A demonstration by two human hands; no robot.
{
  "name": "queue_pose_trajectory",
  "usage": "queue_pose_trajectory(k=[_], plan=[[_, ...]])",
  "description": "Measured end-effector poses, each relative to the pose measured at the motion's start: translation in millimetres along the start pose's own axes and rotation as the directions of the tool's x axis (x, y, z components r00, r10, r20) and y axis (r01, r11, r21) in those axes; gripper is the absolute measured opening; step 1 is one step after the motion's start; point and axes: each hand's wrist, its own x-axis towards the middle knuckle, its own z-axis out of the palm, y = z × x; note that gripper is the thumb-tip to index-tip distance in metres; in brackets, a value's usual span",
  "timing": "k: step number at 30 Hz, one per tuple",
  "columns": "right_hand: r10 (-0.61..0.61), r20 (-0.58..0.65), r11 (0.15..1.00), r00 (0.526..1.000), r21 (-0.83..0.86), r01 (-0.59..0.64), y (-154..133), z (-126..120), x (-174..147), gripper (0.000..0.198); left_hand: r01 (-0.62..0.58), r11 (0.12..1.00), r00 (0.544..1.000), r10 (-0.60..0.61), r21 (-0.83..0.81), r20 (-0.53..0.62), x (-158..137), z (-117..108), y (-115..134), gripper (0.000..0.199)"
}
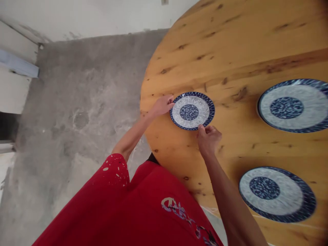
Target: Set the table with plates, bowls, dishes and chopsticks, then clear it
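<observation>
A blue-and-white patterned plate (189, 112) lies near the left edge of the round wooden table. At its left rim is my left hand (164, 104), closed with the thumb and fingers pinching the edge. My right hand (208, 136) is at the lower right rim, its fingers curled and the thumb laid on the edge. The fingers' undersides are hidden from this angle.
Two more blue-and-white plates stand on the wooden table (230, 44): one at the right (287, 107), the other (265, 188) nearer to me, beyond my right forearm. Grey concrete floor (84, 85) stretches left of the table's curved edge, up to a white wall (89, 17).
</observation>
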Motion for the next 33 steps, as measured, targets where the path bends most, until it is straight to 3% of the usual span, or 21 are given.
queue_pose_trajectory(k=[9,18,23,28,30,33], plan=[[0.124,-0.020,0.987,0.992,0.103,-0.122,-6,29,-30,0.037,-0.024,0.998,0.998,0.021,0.051,0.052,-2,-10,-20,0.008],[0.118,-0.074,0.988,0.990,0.110,-0.110,0,35,-25,0.037,-0.077,0.996,0.992,0.073,0.038,0.107,8,-11,-22,0.011],[0.174,-0.050,0.967,0.983,0.196,-0.162,6,33,-41,0.036,-0.075,0.997,0.986,0.077,-0.019,0.151,12,-18,-28,0.021],[0.262,-0.141,0.942,0.955,0.254,-0.220,32,28,-97,0.038,0.097,0.987,0.993,-0.105,-0.124,-0.056,-21,-43,-33,0.024],[0.314,-0.125,0.924,0.941,0.270,-0.272,39,33,-128,0.037,0.090,0.990,0.989,-0.103,-0.112,-0.110,-45,-52,-38,0.030],[0.281,-0.007,0.920,0.960,0.285,-0.267,40,47,-158,0.033,0.270,0.960,0.894,-0.280,-0.079,-0.351,-76,-56,-48,0.028]])
